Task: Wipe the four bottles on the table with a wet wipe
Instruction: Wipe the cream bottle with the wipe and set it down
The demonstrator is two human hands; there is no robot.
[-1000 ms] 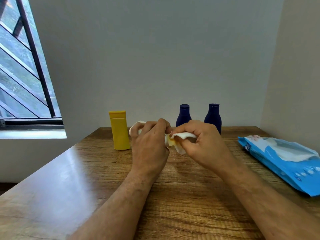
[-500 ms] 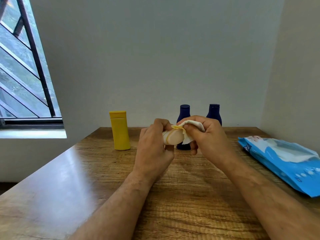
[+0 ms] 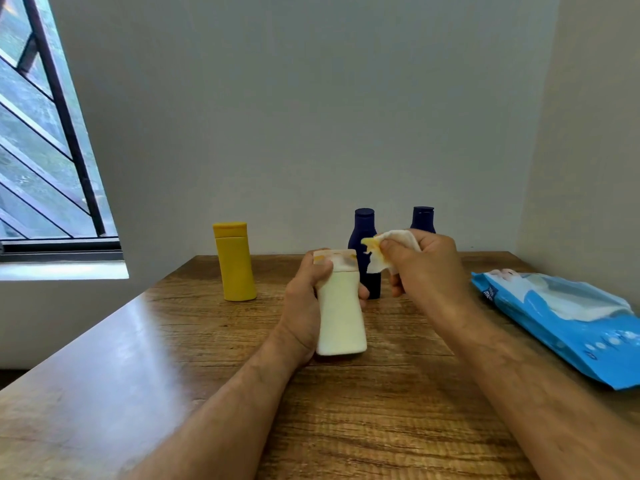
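Wooden table (image 3: 381, 410) running up to a plain grey wall, barred window (image 3: 45, 150) at 10 o'clock. Left hand (image 3: 304, 306) gripping the cream bottle (image 3: 341, 313) — fingers curling round the neck and upper body, lifting it clear of the table, probably keeping the cap and shoulders within reach of the other hand. Right hand (image 3: 426, 271) pinching the wet wipe (image 3: 391, 247) at 1 o'clock of the bottle's cap, thumb and fingers bunching the cloth into a pad; wipe apparently just apart from the cap, showing a yellowish stain along its left edge. Standing upright at the far edge, presumably awaiting their turn: yellow bottle (image 3: 235, 265) at 11 o'clock of the held one, first dark blue bottle (image 3: 363, 237) directly behind it at 12, second dark blue bottle (image 3: 423, 220) showing only its cap and shoulder behind the right hand. Blue wipes pack (image 3: 568, 323) lying flat at 3 o'clock — near the right arm, likely for easy reach. Judging by the grip, wiping of the cream bottle under way.
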